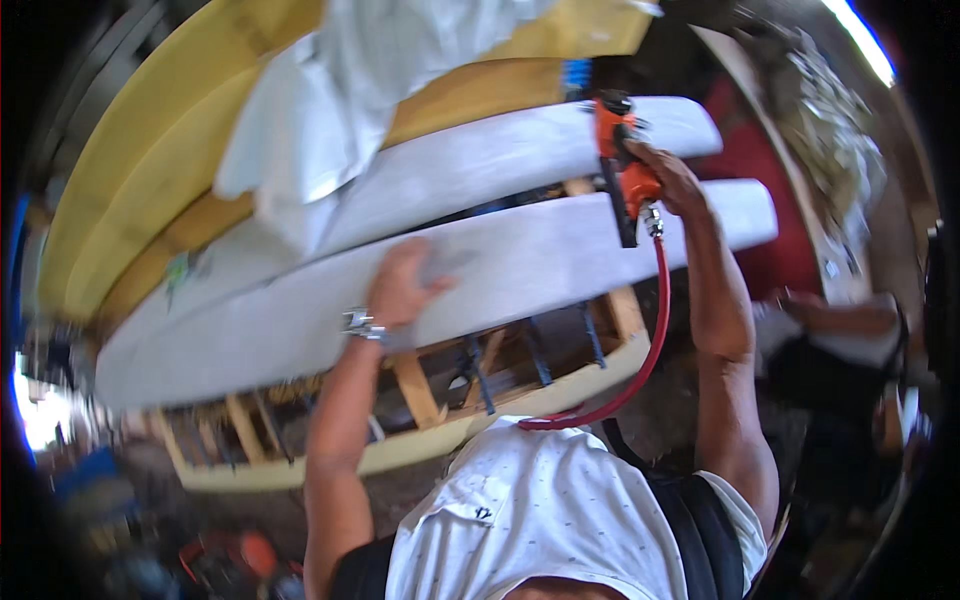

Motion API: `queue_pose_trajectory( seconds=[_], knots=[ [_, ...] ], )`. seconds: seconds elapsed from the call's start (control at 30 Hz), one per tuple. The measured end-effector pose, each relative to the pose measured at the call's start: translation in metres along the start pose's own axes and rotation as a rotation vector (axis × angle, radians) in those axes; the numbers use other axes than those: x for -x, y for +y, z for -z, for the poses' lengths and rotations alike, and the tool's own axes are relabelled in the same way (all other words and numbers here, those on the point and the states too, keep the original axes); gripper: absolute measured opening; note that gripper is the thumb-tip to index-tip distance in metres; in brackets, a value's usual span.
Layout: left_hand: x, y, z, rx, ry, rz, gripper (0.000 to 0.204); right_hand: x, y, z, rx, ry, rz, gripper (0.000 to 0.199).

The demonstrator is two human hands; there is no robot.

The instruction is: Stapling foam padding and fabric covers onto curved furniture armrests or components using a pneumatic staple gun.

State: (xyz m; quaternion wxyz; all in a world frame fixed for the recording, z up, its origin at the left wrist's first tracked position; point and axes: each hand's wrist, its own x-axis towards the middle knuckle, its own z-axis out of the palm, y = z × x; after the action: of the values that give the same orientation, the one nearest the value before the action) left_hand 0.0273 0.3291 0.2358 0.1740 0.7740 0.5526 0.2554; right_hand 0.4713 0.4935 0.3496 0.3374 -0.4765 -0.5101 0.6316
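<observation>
My right hand (672, 180) grips an orange air sander (640, 185) with a long dark base. A red hose (655, 330) runs from its metal fitting down toward my body. The sander spans the right part of two long white boat-shaped panels, the far panel (530, 145) and the near panel (520, 250). On the near panel, left of the sander, rests my left hand (402, 285), slightly blurred, thumb spread from the fingers and nothing held. A metal watch (362, 323) circles that wrist.
Beneath the panels is a pale curved frame (455, 433) with wooden crosspieces and dark bars. White cloth (335, 90) drapes over yellow curved shells (130, 185) at the far left. A red surface (795, 235) and crumpled plastic (830, 130) lie to the right.
</observation>
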Motion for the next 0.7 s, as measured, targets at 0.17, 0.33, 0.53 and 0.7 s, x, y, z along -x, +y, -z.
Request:
queue_pose_trajectory(
  seconds=[0.17, 0.33, 0.53, 0.7],
  knots=[
    [-0.055, -0.06, -0.016, -0.139, -0.484, 0.305, 0.092, 0.152, -0.052, 0.039, 0.069, 0.312, -0.024, 0.045],
    [-0.092, -0.085, -0.03, -0.106, -0.826, 0.331, 0.097, 0.305, -0.088, 0.031, 0.391, 0.468, -0.025, 0.04],
    [-0.11, -0.078, -0.031, -0.116, -0.988, 0.248, 0.103, 0.433, -0.028, -0.007, 0.36, 0.627, -0.241, 0.03],
    [-0.065, -0.046, -0.016, -0.141, -0.774, 0.184, 0.094, 0.459, 0.069, -0.085, 0.316, 0.675, -0.567, 0.037]
  ],
)
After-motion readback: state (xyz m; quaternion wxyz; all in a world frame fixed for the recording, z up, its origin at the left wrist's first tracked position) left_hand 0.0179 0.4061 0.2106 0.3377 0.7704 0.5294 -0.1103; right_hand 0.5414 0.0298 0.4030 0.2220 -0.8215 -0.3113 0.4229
